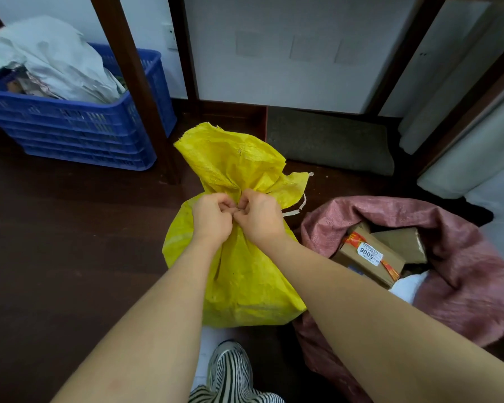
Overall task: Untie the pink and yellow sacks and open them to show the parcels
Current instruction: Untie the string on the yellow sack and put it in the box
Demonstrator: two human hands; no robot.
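Note:
A yellow woven sack [245,274] stands on the dark floor in the middle, its neck gathered and tied. My left hand [211,218] and my right hand [259,218] meet at the neck, fingers curled and pinching the tie there. A white tie strip [298,206] hangs loose to the right of the knot. To the right lies the pink sack [463,274], its mouth spread wide. Inside it show brown cardboard parcels [370,257], one with a white label reading 5006.
A blue plastic crate [79,129] holding white sacks stands at the back left beside a dark wooden post [134,80]. A grey mat [329,141] lies behind the yellow sack. My striped shoe [230,370] is at the bottom centre.

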